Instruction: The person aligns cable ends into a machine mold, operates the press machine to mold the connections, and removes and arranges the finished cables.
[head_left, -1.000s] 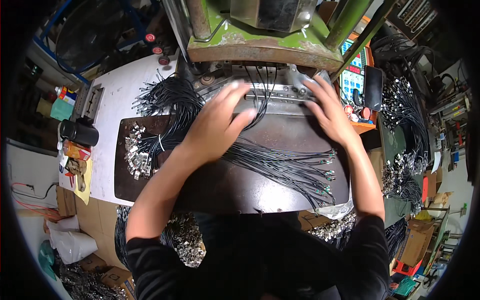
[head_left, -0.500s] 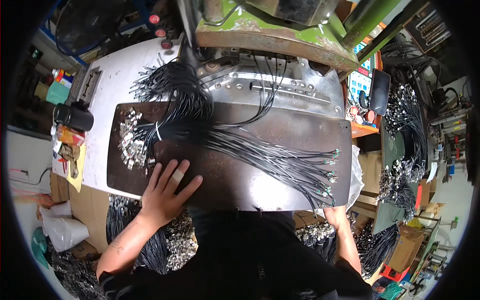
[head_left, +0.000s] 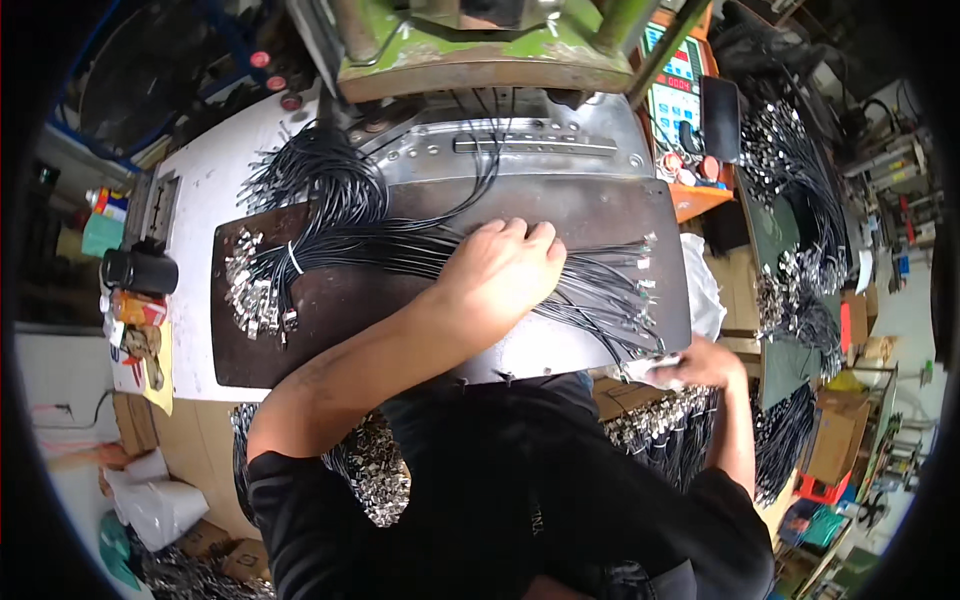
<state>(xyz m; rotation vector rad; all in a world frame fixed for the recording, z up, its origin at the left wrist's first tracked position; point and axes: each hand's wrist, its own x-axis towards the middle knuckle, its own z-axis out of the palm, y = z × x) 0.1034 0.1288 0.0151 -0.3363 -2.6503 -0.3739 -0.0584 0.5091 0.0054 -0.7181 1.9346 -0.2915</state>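
A bundle of black cables [head_left: 400,248] lies across a dark metal plate [head_left: 350,300]. A white tie [head_left: 294,258] binds it near its left end, where metal connectors [head_left: 255,290] fan out. Over the middle of the bundle, my left hand [head_left: 505,262] is closed with its fingers curled round cables. The thin free ends [head_left: 640,300] spread toward the plate's right side. Blurred by motion, my right hand [head_left: 702,362] is at the plate's front right corner, beside the cable ends and some whitish plastic; its fingers are smeared.
A green press [head_left: 480,75] stands behind the plate. Another cable bundle [head_left: 345,175] lies at the back left. An orange control box [head_left: 685,130] is at the back right, with more cables [head_left: 800,270] beyond. Another person's hand [head_left: 112,457] is by a white bag [head_left: 155,505].
My left hand has moved from the plate's front left, fingers spread, onto the cables and closed. My right hand has come up at the front right corner. Another person's hand appears far left.
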